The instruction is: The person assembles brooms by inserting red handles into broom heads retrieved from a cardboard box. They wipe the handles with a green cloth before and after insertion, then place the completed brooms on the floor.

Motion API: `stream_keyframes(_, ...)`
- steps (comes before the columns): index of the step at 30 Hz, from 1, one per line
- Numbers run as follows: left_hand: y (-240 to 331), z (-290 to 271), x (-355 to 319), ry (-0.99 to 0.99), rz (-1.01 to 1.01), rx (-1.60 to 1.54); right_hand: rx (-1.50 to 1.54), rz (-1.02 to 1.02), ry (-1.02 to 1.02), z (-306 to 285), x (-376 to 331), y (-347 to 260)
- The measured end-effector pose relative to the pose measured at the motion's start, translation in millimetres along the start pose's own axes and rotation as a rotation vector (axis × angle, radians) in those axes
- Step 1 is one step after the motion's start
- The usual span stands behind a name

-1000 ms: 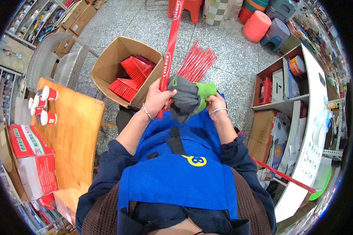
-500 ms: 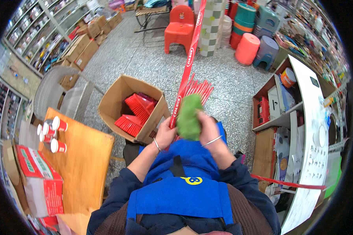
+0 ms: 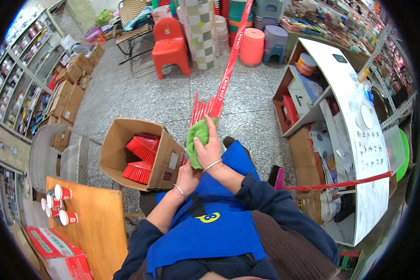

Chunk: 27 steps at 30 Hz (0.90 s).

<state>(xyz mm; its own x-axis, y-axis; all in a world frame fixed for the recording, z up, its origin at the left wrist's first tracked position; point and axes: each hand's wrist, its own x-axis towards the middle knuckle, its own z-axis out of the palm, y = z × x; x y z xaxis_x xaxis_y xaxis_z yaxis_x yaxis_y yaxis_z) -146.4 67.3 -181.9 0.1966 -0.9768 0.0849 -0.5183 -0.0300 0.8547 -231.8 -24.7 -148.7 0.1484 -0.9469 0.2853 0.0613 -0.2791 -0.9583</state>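
A long red pole point(image 3: 228, 70) with white oval labels slants up and away from my lap. Low on it, my left hand point(image 3: 189, 176) is closed near its near end, which the fingers and cloth partly hide. My right hand point(image 3: 210, 150) presses a green cloth point(image 3: 196, 140) around the pole just above the left hand, thumb on the cloth and fingers along the far side. Behind the cloth, several thin red rods point(image 3: 202, 108) point away over the floor. An open cardboard box point(image 3: 165, 158) holding red broom heads point(image 3: 142, 149) stands left of my hands.
A wooden table point(image 3: 95, 205) with paper cups point(image 3: 69, 217) is at left. On the right stands a white-topped counter point(image 3: 359, 135); a red-handled broom point(image 3: 322, 185) leans against it. A red child's chair point(image 3: 169, 49) and stacked stools point(image 3: 252, 46) stand farther off on the speckled floor point(image 3: 130, 84).
My view has turned to the right. The right hand with the green cloth has come down closer to the left hand and now wraps the pole. The left hand keeps hold of the pole.
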Motion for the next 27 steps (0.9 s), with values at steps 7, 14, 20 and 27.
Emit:
stream_keyframes(7,4.5,-26.4,-22.9,-0.080,0.077,0.252,0.040,-0.082,0.203,-33.0,51.0,1.6)
stream_keyframes(14,-12.2,-55.9,-103.6,-0.126,-0.111,0.395,-0.050,0.031,0.339,-77.0,117.1,37.6)
stream_keyframes(20,-26.5,-82.0,-161.6,-0.125,-0.226,0.446,-0.006,0.139,0.391,-123.3,169.3,42.3)
stream_keyframes(27,-43.2,-122.5,-211.8,-0.111,-0.126,0.754,-0.141,0.085,0.627,-196.4,230.3,68.0)
